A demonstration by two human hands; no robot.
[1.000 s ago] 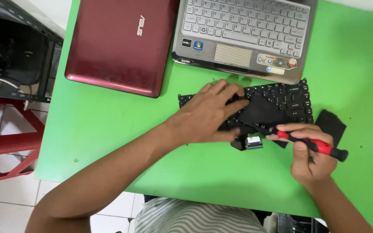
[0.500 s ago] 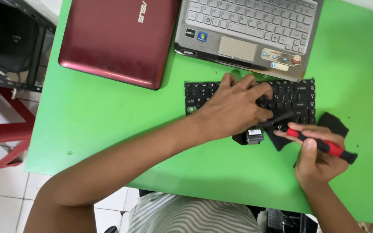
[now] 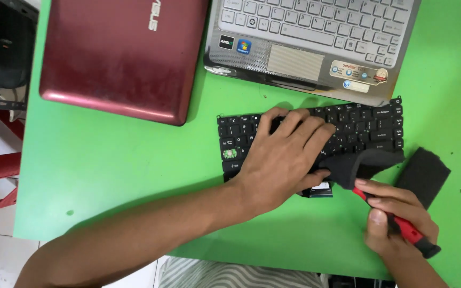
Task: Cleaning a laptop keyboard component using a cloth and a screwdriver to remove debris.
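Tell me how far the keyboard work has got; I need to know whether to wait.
Done: the black keyboard lies loose on the green table, with one key missing near its left end. In hand: the left hand presses on it while the right hand works a red-handled tool under a black flap at its lower edge. Left: the keyboard is not in either laptop.

Both forearms are bare from elbow to wrist, with no sleeves, watch, bracelet or gloves showing. The left hand (image 3: 289,160) and right hand (image 3: 396,224) carry no rings, and the fingernails are short and unpainted. At the near edge of the desk (image 3: 108,160), a garment (image 3: 230,274) with thin grey and white stripes covers the torso.
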